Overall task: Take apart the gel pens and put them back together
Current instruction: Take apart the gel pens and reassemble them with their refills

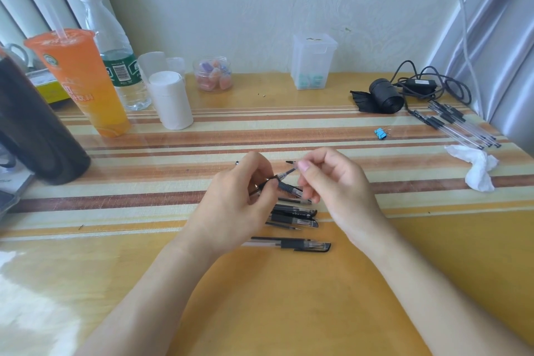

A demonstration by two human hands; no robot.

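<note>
My left hand [242, 199] and my right hand [332, 179] are raised over the table's middle, both gripping one black gel pen [284, 175]. The left fingers pinch its lower end and the right fingertips hold its upper tip end. Just below the hands lies a small pile of black pens and pen parts [294, 215]. A whole capped pen [291, 245] lies nearest me. A second bundle of clear pens with black caps [459, 127] rests at the far right of the table.
An orange drink cup [83, 81], a water bottle [115, 52] and a white container [172, 101] stand at the back left. A dark object [34, 130] sits at the left edge. A black roll [385, 95], cables, a blue clip [380, 133] and a crumpled tissue [476, 166] are on the right.
</note>
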